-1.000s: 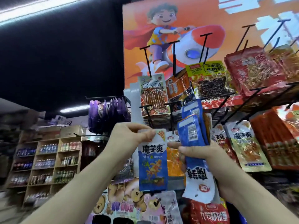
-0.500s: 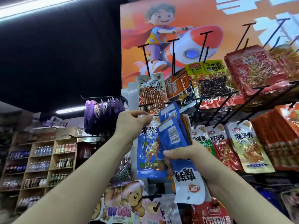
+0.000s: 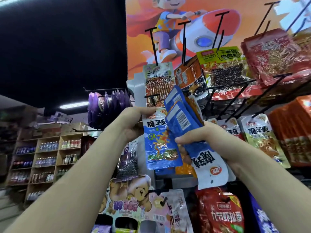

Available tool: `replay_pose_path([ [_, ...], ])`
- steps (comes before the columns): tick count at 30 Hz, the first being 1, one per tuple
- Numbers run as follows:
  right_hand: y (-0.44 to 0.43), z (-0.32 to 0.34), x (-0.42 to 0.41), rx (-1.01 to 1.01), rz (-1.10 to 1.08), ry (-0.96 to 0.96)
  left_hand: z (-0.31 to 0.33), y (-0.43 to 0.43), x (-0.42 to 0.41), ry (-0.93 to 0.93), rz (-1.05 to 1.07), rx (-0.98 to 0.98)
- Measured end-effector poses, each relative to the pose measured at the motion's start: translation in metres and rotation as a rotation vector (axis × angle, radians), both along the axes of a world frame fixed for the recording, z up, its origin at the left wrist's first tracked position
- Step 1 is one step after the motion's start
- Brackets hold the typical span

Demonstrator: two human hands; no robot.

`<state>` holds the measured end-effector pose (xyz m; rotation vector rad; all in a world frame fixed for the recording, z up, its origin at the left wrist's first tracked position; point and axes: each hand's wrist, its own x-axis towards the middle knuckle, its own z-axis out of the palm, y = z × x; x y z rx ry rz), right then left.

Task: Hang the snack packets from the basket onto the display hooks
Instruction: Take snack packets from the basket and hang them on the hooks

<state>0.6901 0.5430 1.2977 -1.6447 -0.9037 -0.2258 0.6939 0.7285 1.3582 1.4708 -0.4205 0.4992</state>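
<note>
Blue snack packet (image 3: 160, 142) at frame centre, top pinched by left hand (image 3: 134, 122) just below hook (image 3: 152, 97). Right hand (image 3: 208, 140) clamps spare stack (image 3: 182, 120). Risk: hole misses hook tip; packet drops.

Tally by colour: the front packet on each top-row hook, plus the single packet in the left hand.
White-and-orange packet: 1
Orange packet: 1
Yellow-topped packet: 1
Red packet: 1
Blue packet, in the left hand: 1
Total: 5, leaving out the blurred far-right edge.
</note>
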Motion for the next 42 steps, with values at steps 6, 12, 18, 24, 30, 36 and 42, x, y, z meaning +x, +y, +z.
replay_pose_path([
  [6, 0.007, -0.013, 0.007, -0.065, -0.066, 0.068, -0.037, 0.001, 0.007, -0.301, 0.056, -0.018],
  [12, 0.003, -0.033, 0.004, 0.188, -0.075, 0.026, -0.057, 0.013, 0.027, -0.455, 0.465, 0.46],
  [18, 0.002, -0.036, 0.004, 0.435, -0.09, 0.081, -0.058, 0.013, 0.065, -0.463, 0.796, 0.783],
  [24, 0.001, -0.037, 0.0, 0.507, -0.048, 0.11, -0.065, 0.014, 0.067, -0.429, 0.939, 0.847],
  [30, 0.0, -0.035, 0.0, 0.583, -0.003, 0.142, -0.079, -0.005, 0.019, -0.487, 0.595, 0.439],
  [36, -0.004, -0.032, -0.005, 0.643, 0.162, 0.239, -0.127, -0.019, -0.028, -0.75, 0.321, 0.964],
  [42, -0.004, -0.032, -0.009, 0.631, 0.21, 0.318, -0.137, -0.024, -0.012, -1.314, 0.695, 1.07],
])
